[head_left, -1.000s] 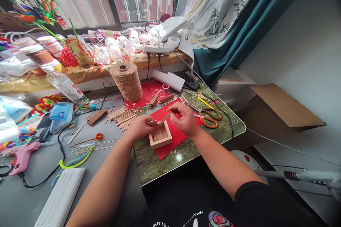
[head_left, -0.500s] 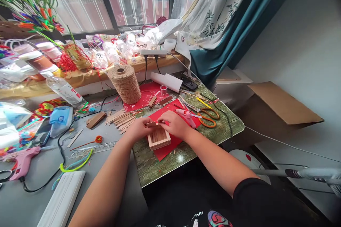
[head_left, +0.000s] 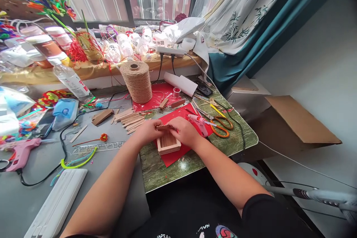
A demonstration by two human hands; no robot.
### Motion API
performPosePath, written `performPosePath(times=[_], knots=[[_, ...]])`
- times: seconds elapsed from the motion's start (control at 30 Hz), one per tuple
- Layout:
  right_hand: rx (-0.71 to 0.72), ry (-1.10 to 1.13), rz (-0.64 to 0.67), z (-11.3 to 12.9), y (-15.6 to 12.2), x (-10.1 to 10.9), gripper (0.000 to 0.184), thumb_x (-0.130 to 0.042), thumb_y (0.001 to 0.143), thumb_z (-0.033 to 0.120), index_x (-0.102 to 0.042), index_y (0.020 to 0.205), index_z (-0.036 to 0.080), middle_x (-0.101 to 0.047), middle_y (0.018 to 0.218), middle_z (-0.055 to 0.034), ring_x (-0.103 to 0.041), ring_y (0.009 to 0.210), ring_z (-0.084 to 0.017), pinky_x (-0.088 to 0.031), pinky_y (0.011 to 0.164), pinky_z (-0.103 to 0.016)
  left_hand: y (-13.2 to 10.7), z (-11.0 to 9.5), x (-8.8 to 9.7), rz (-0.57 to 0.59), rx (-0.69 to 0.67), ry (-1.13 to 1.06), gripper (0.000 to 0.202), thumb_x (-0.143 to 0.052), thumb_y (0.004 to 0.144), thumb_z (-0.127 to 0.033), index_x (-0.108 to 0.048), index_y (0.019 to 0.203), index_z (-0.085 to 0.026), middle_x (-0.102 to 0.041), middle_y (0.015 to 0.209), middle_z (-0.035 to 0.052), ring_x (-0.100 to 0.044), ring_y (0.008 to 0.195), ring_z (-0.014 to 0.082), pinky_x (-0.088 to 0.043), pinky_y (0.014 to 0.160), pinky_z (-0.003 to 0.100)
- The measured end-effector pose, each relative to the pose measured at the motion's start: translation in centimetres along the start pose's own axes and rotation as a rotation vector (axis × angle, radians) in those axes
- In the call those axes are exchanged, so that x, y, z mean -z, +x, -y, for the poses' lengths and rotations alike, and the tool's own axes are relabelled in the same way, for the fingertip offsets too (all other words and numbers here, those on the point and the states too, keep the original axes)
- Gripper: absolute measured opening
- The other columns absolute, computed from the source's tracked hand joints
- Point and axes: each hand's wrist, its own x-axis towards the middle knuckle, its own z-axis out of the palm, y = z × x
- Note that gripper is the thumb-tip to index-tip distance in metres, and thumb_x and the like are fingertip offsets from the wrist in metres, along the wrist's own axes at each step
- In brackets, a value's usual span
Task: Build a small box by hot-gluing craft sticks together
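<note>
A small box of stacked wooden craft sticks (head_left: 169, 150) sits on a red sheet (head_left: 181, 155) near the table's front edge. At its far side, my left hand (head_left: 147, 132) pinches one end of a short flat wooden stick (head_left: 163, 128). The fingers of my right hand (head_left: 184, 131) close on the stick's other end, right over the box's far rim. My fingers partly hide that rim and whatever joins there. Just right of my right hand lies a pink glue gun (head_left: 198, 120), with orange-handled scissors (head_left: 223, 128) beside it.
Loose craft sticks (head_left: 130, 119) lie left of my hands, with a large twine spool (head_left: 136, 83) behind. A second pink glue gun (head_left: 23, 153) and its black cord are at far left. A power strip (head_left: 170, 51) sits on the crowded sill. An open cardboard box (head_left: 301, 119) stands at right.
My view has shifted slightly, so the scene sits a little differently. My hands stay at the box's far rim, and the stick now lies lower and closer along it.
</note>
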Motion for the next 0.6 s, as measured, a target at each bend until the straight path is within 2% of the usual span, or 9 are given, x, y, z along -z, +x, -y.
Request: performPosePath(times=[0.1,0.4,0.6], knots=[[-0.019,0.037,-0.023,-0.1,-0.1,-0.1,0.018,-0.063,0.096,0.012,-0.071,0.108,0.022,-0.074,0.100,-0.0069,-0.064,0.096,-0.023,-0.050,0.092,-0.040,-0.1,-0.1,0.0,-0.014,-0.010,0.020,0.015,-0.064,0.074,-0.035,-0.065,0.077,-0.021,-0.063,0.072,-0.0013,-0.055,0.068,0.0173,-0.034,0.059,0.027],[-0.121,0.111,-0.035,0.2,0.3,0.1,0.017,-0.068,0.088,0.007,-0.071,0.094,0.022,-0.070,0.089,-0.0027,-0.061,0.087,-0.020,-0.048,0.085,-0.036,-0.4,-1.1,0.4,-0.015,-0.017,0.089,0.014,-0.060,0.074,-0.031,-0.053,0.068,-0.021,-0.057,0.065,-0.0022,-0.050,0.064,0.0165,-0.028,0.058,0.028],[-0.145,0.120,-0.039,0.2,0.4,-0.2,0.017,-0.069,0.085,0.004,-0.067,0.088,0.020,-0.069,0.089,-0.0028,-0.059,0.086,-0.020,-0.046,0.084,-0.035,-0.7,-2.1,-0.2,-0.097,0.048,0.149,0.020,-0.061,0.076,-0.034,-0.049,0.065,-0.022,-0.057,0.065,-0.0002,-0.048,0.064,0.0176,-0.027,0.059,0.030]])
